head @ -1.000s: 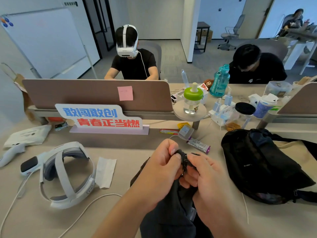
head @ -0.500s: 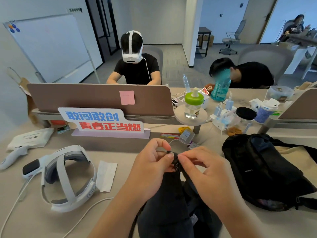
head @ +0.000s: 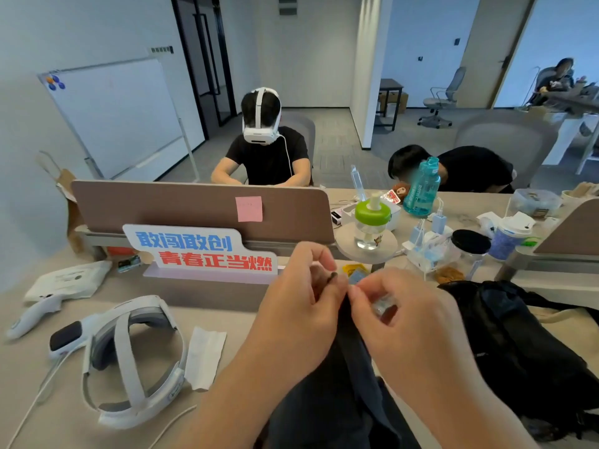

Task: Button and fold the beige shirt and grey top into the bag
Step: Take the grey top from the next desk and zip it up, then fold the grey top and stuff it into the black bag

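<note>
Grey top between left fingers and right fingers

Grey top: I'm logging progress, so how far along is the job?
Done: nothing visibly packed. In hand: left hand and right hand pinch the grey top at its upper edge, apparently fastening it. Left: folding it, then the black bag; beige shirt not clearly visible.

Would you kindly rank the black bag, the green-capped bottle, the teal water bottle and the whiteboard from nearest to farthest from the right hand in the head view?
From the right hand:
1. black bag, just to its right.
2. green-capped bottle, ahead and slightly left.
3. teal water bottle, farther back than that bottle.
4. whiteboard, far left at the back.
</note>
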`<state>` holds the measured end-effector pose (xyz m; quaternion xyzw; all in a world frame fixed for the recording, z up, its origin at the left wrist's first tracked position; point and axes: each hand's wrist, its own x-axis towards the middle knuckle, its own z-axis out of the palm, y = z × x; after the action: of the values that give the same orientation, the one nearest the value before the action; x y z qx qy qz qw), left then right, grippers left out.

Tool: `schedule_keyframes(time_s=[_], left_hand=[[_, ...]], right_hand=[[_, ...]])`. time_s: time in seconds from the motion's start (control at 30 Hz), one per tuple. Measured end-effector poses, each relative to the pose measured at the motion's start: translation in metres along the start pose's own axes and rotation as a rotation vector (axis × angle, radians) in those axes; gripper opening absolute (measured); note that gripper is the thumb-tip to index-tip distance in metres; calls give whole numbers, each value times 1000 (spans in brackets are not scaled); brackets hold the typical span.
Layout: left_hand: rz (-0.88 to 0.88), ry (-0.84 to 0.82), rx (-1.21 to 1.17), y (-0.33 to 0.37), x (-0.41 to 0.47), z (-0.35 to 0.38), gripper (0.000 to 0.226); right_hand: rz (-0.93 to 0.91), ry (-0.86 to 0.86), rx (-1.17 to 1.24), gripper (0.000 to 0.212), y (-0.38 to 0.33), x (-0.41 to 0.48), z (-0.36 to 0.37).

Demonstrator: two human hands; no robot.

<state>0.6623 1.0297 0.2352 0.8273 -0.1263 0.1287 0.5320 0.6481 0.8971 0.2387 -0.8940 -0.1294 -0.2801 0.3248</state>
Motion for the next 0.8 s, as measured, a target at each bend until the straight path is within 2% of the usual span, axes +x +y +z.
schedule_keyframes(time_s=[0.1, 0.17, 0.2, 0.3, 0.4, 0.47, 0.53, 0.63, 0.73, 0.8], left_hand=[[343, 115, 89, 65, 21, -27, 23], [488, 186, 146, 101, 37, -45, 25], [503, 220, 166, 109, 46, -52, 26], [376, 292, 258, 98, 66, -71, 25], [200, 323, 295, 65, 76, -84, 27], [88, 327, 314, 44, 80, -92, 23], [-19, 297, 337, 30, 85, -101, 14], [-47, 376, 411, 30, 91, -114, 8], [-66, 522, 478, 36, 97, -137, 8], [-211, 507, 522, 31, 104, -151, 9]], right_hand=[[-211, 232, -61, 12, -37, 31, -49], [-218, 274, -31, 15, -49, 60, -77], [-169, 263, -21, 18, -46, 76, -84], [90, 146, 5, 23, -3, 110, -78], [314, -32, 204, 25, 31, 107, -58], [317, -83, 255, 24, 30, 102, -48], [266, -52, 273, 23, 20, 105, -44], [191, -33, 189, 22, 7, 121, -38], [251, -25, 102, 23, 11, 138, -32], [306, -22, 153, 26, 13, 143, -32]])
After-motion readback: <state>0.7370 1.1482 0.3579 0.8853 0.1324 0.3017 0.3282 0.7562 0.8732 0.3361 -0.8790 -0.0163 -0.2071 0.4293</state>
